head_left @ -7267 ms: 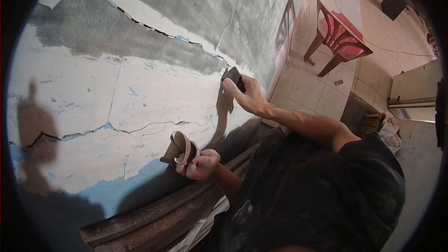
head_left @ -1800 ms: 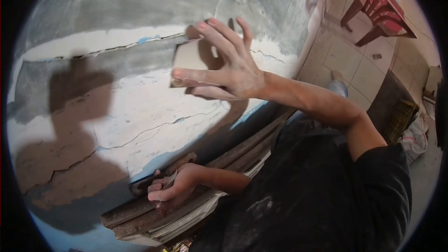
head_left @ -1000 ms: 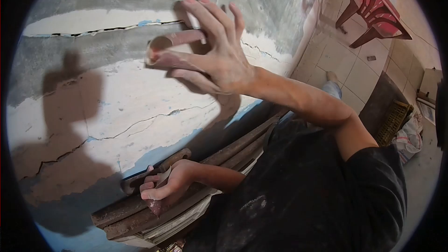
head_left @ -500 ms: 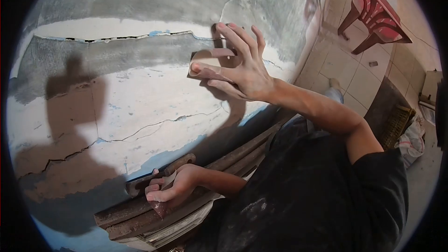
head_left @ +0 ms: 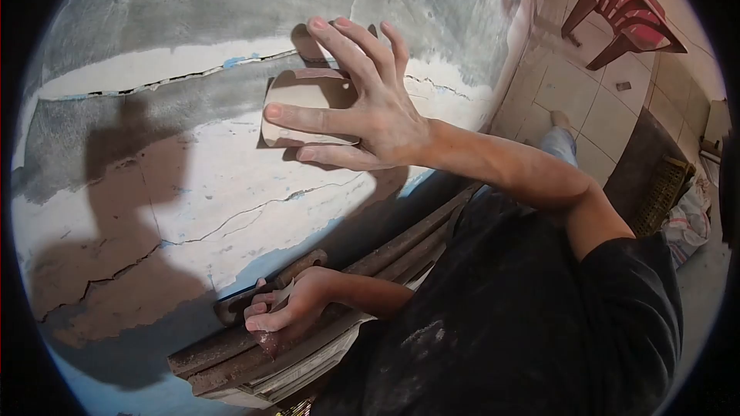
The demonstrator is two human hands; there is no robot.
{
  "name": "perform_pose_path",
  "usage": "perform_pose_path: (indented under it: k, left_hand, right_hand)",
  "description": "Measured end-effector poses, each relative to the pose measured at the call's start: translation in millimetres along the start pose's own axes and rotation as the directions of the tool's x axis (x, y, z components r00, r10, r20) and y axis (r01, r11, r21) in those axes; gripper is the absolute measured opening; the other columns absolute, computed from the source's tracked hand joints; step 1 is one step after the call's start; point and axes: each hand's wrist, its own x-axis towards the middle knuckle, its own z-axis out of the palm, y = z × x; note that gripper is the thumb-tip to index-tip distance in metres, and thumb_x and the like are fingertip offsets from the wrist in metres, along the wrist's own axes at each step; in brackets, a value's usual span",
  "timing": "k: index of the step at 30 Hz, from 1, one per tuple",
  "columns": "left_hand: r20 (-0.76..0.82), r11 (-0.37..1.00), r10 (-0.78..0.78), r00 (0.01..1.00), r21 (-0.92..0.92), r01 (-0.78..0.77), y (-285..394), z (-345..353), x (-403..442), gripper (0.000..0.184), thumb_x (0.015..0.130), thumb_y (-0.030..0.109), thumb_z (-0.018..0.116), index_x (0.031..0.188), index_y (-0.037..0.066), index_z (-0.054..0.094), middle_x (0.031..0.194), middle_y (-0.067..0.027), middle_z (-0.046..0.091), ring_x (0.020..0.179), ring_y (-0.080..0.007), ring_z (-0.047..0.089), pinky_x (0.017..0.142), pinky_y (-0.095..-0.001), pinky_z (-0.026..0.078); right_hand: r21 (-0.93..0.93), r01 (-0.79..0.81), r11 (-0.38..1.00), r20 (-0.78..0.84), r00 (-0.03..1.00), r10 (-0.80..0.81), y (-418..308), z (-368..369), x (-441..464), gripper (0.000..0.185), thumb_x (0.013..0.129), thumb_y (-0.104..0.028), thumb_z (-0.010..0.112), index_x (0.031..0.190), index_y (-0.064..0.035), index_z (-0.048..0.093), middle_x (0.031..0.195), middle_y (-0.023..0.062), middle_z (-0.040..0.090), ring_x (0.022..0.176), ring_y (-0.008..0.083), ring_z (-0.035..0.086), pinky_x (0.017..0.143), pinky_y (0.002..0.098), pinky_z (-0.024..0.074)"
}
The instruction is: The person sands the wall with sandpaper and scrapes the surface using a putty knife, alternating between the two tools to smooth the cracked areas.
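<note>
My right hand (head_left: 378, 112) is spread over the wall (head_left: 231, 158), holding a sheet of sandpaper (head_left: 308, 91) against it. The sheet's pale back faces me and its reddish-brown edges curl up; the index finger lies across it, with the thumb at its lower edge. Low on the left, my left hand (head_left: 289, 310) is closed around another piece of sandpaper (head_left: 267, 343), pale on one side and reddish-brown on the other. Its fingers are partly hidden. White filler bands, bare grey plaster and a long crack (head_left: 177, 79) mark the wall around the right hand.
Stacked brown wooden lengths (head_left: 223, 354) lie along the wall's foot below my left hand. A red plastic chair (head_left: 624, 11) stands on the tiled floor (head_left: 566, 81) at upper right. A woven basket (head_left: 663, 196) and a white sack (head_left: 686, 219) are at the right.
My right hand has slid left along the wall with the sandpaper, its fingers spreading wider. The left hand keeps its grip nearly unmoved. The view has tilted slightly.
</note>
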Motion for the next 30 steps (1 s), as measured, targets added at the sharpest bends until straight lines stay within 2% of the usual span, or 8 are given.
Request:
perform_pose_path:
  k: [4,6,11,15,19,28,29,30]
  left_hand:
    - [-0.025,1.000,-0.021,0.999,-0.004,0.020,1,4,3,0.027,0.092,0.023,0.050,0.072,0.007,0.041,0.064,-0.0001,0.039,0.055,-0.0113,0.038,0.050,-0.0286,0.040]
    - [-0.075,0.998,-0.044,0.996,-0.037,0.041,3,7,1,0.028,0.092,0.023,0.050,0.071,0.007,0.041,0.062,0.0005,0.037,0.053,-0.0108,0.037,0.049,-0.0278,0.039]
    - [-0.024,1.000,0.000,1.000,-0.011,0.000,-1,2,1,0.028,0.093,0.023,0.049,0.071,0.008,0.040,0.062,0.0012,0.036,0.054,-0.0102,0.037,0.052,-0.0283,0.041]
    - [-0.052,0.999,-0.035,0.998,-0.039,0.033,-1,4,2,0.028,0.093,0.023,0.049,0.070,0.008,0.041,0.063,0.0005,0.037,0.055,-0.0106,0.038,0.050,-0.0292,0.040]
    - [-0.016,1.000,-0.014,1.000,-0.023,0.014,1,2,1,0.028,0.093,0.023,0.049,0.071,0.009,0.040,0.065,0.0006,0.036,0.056,-0.0110,0.038,0.053,-0.0285,0.041]
    - [-0.053,1.000,-0.022,0.998,-0.021,0.021,0,5,-1,0.029,0.093,0.024,0.050,0.071,0.008,0.041,0.066,-0.0009,0.039,0.057,-0.0118,0.038,0.051,-0.0283,0.039]
    - [-0.046,1.000,-0.006,0.999,-0.019,0.006,0,4,1,0.029,0.093,0.024,0.050,0.071,0.008,0.041,0.066,-0.0008,0.039,0.057,-0.0117,0.038,0.051,-0.0281,0.039]
    - [-0.026,1.000,-0.009,1.000,-0.009,0.008,-2,2,1,0.030,0.093,0.024,0.050,0.070,0.008,0.040,0.066,-0.0008,0.039,0.057,-0.0120,0.038,0.051,-0.0282,0.040]
  right_hand:
    - [-0.060,-0.045,0.997,0.101,0.994,0.051,6,-13,-24,0.047,0.080,-0.056,0.061,0.122,-0.0370,0.060,0.148,0.0193,0.029,0.135,0.0310,0.024,0.106,0.0540,0.0040]
    - [-0.041,-0.031,0.999,0.064,0.997,0.034,12,-8,-25,0.046,0.080,-0.056,0.061,0.122,-0.0370,0.061,0.148,0.0190,0.029,0.135,0.0315,0.024,0.106,0.0538,0.0043]
    - [-0.017,0.028,0.999,0.007,1.000,-0.027,3,-2,7,0.046,0.080,-0.056,0.061,0.121,-0.0356,0.062,0.148,0.0186,0.029,0.133,0.0333,0.024,0.105,0.0544,0.0051]
    - [-0.168,-0.032,0.985,0.172,0.983,0.061,15,-13,-39,0.046,0.078,-0.056,0.062,0.120,-0.0367,0.062,0.147,0.0234,0.025,0.136,0.0354,0.020,0.108,0.0520,0.0023]
    - [-0.108,0.047,0.993,0.099,0.994,-0.036,7,-14,-2,0.048,0.079,-0.056,0.061,0.122,-0.0343,0.062,0.148,0.0229,0.025,0.136,0.0354,0.022,0.109,0.0505,0.0024]
    - [-0.091,-0.006,0.996,0.113,0.993,0.016,13,-17,-26,0.045,0.080,-0.056,0.060,0.120,-0.0343,0.063,0.147,0.0225,0.027,0.136,0.0339,0.023,0.108,0.0520,0.0026]
    - [-0.056,-0.011,0.998,0.088,0.996,0.016,10,-15,-13,0.043,0.084,-0.056,0.055,0.123,-0.0372,0.060,0.147,0.0169,0.032,0.134,0.0318,0.025,0.106,0.0542,0.0033]
    - [-0.037,-0.007,0.999,0.068,0.998,0.010,8,-13,-5,0.044,0.084,-0.056,0.055,0.124,-0.0374,0.059,0.147,0.0170,0.031,0.134,0.0318,0.024,0.106,0.0541,0.0025]
